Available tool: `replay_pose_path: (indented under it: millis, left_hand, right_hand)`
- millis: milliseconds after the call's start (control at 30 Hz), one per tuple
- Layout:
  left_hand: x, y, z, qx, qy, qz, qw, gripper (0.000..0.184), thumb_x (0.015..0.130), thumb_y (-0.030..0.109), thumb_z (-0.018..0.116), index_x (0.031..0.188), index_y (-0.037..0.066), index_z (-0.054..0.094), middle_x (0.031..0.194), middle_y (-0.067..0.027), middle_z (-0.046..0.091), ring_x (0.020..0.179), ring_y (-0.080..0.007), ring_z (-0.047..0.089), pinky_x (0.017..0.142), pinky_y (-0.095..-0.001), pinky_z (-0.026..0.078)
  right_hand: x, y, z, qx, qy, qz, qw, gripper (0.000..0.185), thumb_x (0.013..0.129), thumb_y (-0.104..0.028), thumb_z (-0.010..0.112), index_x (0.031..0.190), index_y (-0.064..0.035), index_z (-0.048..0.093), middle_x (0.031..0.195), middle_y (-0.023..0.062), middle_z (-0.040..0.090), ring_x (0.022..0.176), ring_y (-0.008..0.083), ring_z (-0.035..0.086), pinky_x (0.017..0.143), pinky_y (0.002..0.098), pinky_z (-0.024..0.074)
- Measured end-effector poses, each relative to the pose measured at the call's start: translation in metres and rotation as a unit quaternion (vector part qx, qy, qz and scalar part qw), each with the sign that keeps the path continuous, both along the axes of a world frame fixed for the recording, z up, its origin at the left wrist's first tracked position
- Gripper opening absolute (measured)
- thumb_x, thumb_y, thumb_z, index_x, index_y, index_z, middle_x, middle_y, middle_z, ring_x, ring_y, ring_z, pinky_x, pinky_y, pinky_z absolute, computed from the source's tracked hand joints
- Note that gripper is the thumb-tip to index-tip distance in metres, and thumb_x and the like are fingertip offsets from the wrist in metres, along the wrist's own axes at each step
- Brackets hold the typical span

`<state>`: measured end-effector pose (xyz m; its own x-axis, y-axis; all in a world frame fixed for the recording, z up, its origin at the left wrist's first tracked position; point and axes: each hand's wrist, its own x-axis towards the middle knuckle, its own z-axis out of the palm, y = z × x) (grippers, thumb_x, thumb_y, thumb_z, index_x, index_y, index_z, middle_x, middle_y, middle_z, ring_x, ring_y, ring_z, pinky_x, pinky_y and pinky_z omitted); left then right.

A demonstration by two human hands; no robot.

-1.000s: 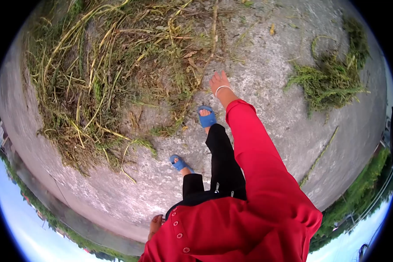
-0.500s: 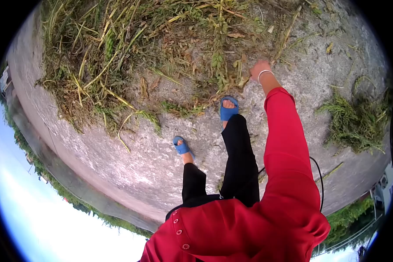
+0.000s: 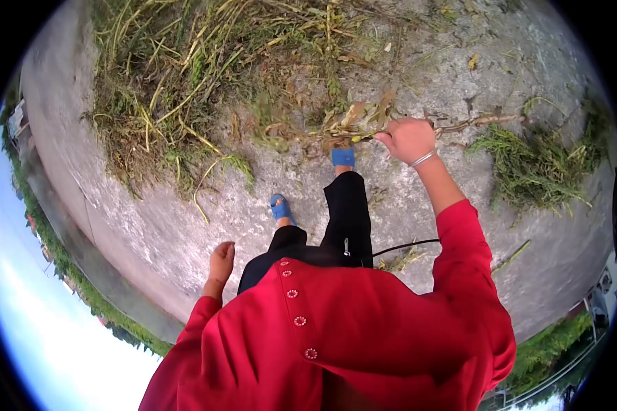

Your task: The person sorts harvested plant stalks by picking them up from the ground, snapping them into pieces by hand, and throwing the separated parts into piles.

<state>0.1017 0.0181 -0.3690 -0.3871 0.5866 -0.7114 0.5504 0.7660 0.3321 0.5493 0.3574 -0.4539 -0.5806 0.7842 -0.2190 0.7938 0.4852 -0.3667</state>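
My right hand is wrapped round a dried plant stalk lifted off the ground. Its bare, woody end sticks out to the right of the fist. To the left, the leafy, withered part spreads in front of my blue sandal, somewhat blurred. My left hand hangs low beside my body, away from the plants. Its fingers are curled together, and nothing shows in them.
A wide heap of cut, drying stalks covers the concrete ground ahead and to the left. A smaller green bunch lies at the right. A black cord runs beside my leg.
My right hand has raised the stalk from the heap's edge and swung it crosswise. My left hand has come into view. My body has shifted, with one foot nearer the heap.
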Motion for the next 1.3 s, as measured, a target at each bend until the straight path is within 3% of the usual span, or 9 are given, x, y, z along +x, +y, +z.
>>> replay_pose_path:
  millis: [100,233,467,533,700,833,1067,1233,1300]
  left_hand:
    - [0.039,0.095,0.040,0.130,0.093,-0.216,0.963,0.018,0.084,0.013,0.054,0.099,0.003,0.061,0.091,-0.0164,0.058,0.083,-0.0290,0.057,0.070,-0.0338,0.047]
    - [0.074,0.151,0.068,0.141,-0.103,-0.087,0.981,0.026,0.084,0.010,0.055,0.110,0.003,0.056,0.103,-0.0105,0.058,0.094,-0.0235,0.056,0.082,-0.0344,0.044]
    - [0.076,0.186,0.126,0.321,-0.446,0.048,0.834,0.062,0.083,0.012,0.059,0.135,0.002,0.026,0.133,-0.0115,0.033,0.123,-0.0229,0.033,0.098,-0.0392,0.034]
    - [0.061,0.177,0.134,0.314,-0.501,0.088,0.802,0.069,0.080,0.012,0.062,0.137,0.002,0.023,0.143,-0.0143,0.021,0.131,-0.0272,0.022,0.099,-0.0381,0.032]
    - [0.033,0.130,0.198,0.434,-0.491,0.022,0.755,0.111,0.064,0.029,0.076,0.141,0.018,-0.004,0.146,-0.0166,0.007,0.135,-0.0332,0.006,0.104,-0.0536,0.013]
    - [0.001,0.108,0.233,0.478,-0.504,-0.088,0.714,0.118,0.060,0.032,0.080,0.141,0.017,-0.004,0.146,-0.0161,0.007,0.136,-0.0318,0.006,0.105,-0.0515,0.012]
    - [0.010,0.091,0.264,0.425,-0.566,-0.225,0.670,0.114,0.058,0.018,0.081,0.142,0.015,0.005,0.148,-0.0107,0.010,0.133,-0.0252,0.021,0.104,-0.0401,0.024]
    - [0.011,0.067,0.275,0.284,-0.698,-0.250,0.608,0.072,0.065,0.008,0.077,0.127,0.009,0.041,0.116,-0.0056,0.054,0.103,-0.0195,0.054,0.088,-0.0331,0.044]
    - [0.014,0.058,0.282,0.259,-0.568,-0.332,0.708,0.059,0.068,0.009,0.074,0.120,0.007,0.047,0.106,-0.0052,0.059,0.097,-0.0185,0.057,0.081,-0.0324,0.047]
  right_hand:
    - [0.001,-0.017,0.045,0.081,0.051,-0.056,0.994,0.038,0.076,-0.043,0.060,0.060,-0.0083,0.057,0.056,0.0074,0.055,0.055,0.0253,0.057,0.048,0.0353,0.0439]
    - [-0.018,-0.052,0.100,0.139,0.132,-0.154,0.969,0.044,0.078,-0.045,0.058,0.055,-0.0085,0.049,0.053,0.0084,0.050,0.051,0.0262,0.054,0.045,0.0370,0.0406]
    - [-0.083,-0.122,0.174,-0.076,0.280,-0.211,0.933,0.052,0.085,-0.051,0.046,0.060,-0.0062,0.053,0.057,0.0134,0.051,0.053,0.0303,0.053,0.049,0.0382,0.0405]
    - [-0.103,-0.144,0.194,-0.172,0.386,-0.203,0.883,0.048,0.090,-0.043,0.046,0.060,-0.0063,0.049,0.050,0.0010,0.043,0.046,0.0107,0.040,0.044,0.0286,0.0329]
    - [-0.146,-0.204,0.264,-0.345,0.448,-0.233,0.791,0.051,0.090,-0.049,0.043,0.057,-0.0111,0.043,0.048,-0.0062,0.032,0.041,0.0047,0.025,0.040,0.0223,0.0199]
    - [-0.173,-0.258,0.286,-0.367,0.473,-0.233,0.767,0.052,0.090,-0.050,0.042,0.055,-0.0127,0.037,0.046,-0.0069,0.029,0.039,0.0042,0.021,0.038,0.0217,0.0160]
    - [-0.184,-0.315,0.312,-0.436,0.476,-0.188,0.740,0.052,0.092,-0.048,0.038,0.054,-0.0130,0.034,0.046,-0.0066,0.026,0.037,0.0048,0.019,0.036,0.0221,0.0144]
    - [-0.181,-0.340,0.317,-0.498,0.515,-0.142,0.683,0.052,0.091,-0.050,0.039,0.055,-0.0137,0.034,0.045,-0.0075,0.025,0.037,0.0042,0.018,0.035,0.0214,0.0126]
    - [-0.174,-0.351,0.315,-0.484,0.513,-0.130,0.696,0.051,0.091,-0.050,0.039,0.055,-0.0138,0.035,0.045,-0.0076,0.026,0.037,0.0040,0.019,0.035,0.0213,0.0128]
